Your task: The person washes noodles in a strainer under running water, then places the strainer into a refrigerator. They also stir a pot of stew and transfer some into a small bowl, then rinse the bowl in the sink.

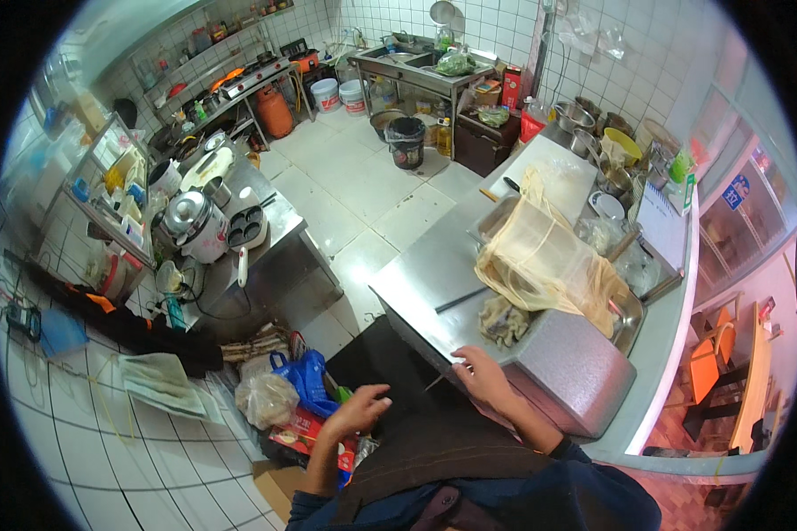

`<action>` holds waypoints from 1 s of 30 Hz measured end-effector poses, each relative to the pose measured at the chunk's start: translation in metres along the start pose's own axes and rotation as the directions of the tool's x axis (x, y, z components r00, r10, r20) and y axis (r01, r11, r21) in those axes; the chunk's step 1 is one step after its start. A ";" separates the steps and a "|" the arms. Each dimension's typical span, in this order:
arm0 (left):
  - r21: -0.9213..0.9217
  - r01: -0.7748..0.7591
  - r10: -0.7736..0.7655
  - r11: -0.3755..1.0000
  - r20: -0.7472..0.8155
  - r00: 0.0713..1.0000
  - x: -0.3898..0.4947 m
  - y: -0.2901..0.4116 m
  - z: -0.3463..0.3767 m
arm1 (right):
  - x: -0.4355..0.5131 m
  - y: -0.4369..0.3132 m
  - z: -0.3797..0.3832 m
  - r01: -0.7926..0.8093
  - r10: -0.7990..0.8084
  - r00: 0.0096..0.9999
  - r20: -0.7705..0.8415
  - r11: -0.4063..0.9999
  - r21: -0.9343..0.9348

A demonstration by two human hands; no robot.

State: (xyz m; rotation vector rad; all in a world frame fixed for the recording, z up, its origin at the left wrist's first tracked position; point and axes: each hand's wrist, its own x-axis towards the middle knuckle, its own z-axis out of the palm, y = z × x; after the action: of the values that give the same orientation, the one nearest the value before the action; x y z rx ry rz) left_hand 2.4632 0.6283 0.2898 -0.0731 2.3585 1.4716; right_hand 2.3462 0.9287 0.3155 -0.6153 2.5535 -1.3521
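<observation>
My left hand hangs in the air with its fingers apart, in front of a blue plastic bag and a red printed box. At the near edge of a stainless steel counter is my right hand, holding nothing; whether its fingertips touch the edge I cannot tell. A crumpled rag lies just beyond it on the counter. Farther back, a yellowish cloth is draped over a metal tray. A grey metal box stands to the right of my right hand.
Across a tiled floor on the left, another counter bears a rice cooker and an egg pan with several hollows. A black bucket stands before the sink. An orange gas cylinder is under the stove.
</observation>
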 end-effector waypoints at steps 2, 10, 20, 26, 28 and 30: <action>-0.035 0.052 -0.050 0.998 0.066 0.997 0.014 -0.007 -0.006 | 0.031 -0.002 -0.004 0.008 -0.011 0.998 -0.064 0.999 -0.046; 0.028 0.230 -0.231 0.973 0.128 0.964 0.053 -0.079 -0.057 | 0.164 0.027 -0.010 0.077 -0.084 0.996 -0.022 0.969 -0.234; 0.053 0.401 -0.403 0.915 0.193 0.894 0.123 -0.131 -0.142 | 0.256 0.019 0.082 0.185 -0.129 0.856 0.500 0.981 -0.063; 0.100 0.353 -0.366 0.930 0.193 0.910 0.223 -0.112 -0.236 | 0.320 0.033 0.112 0.061 0.000 0.866 0.500 0.993 -0.105; 0.091 0.296 -0.310 0.951 0.264 0.913 0.263 -0.107 -0.273 | 0.345 0.043 0.123 0.030 0.058 0.881 0.470 0.984 -0.178; 0.020 0.291 -0.279 0.956 0.358 0.891 0.302 -0.108 -0.310 | 0.365 0.050 0.138 -0.064 0.158 0.891 0.426 0.972 -0.227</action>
State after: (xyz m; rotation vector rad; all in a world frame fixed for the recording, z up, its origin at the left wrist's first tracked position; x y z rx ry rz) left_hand 2.1211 0.3497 0.2201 -0.1419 1.9363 1.2612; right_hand 2.0539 0.6893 0.2059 -0.7045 2.3208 -0.7964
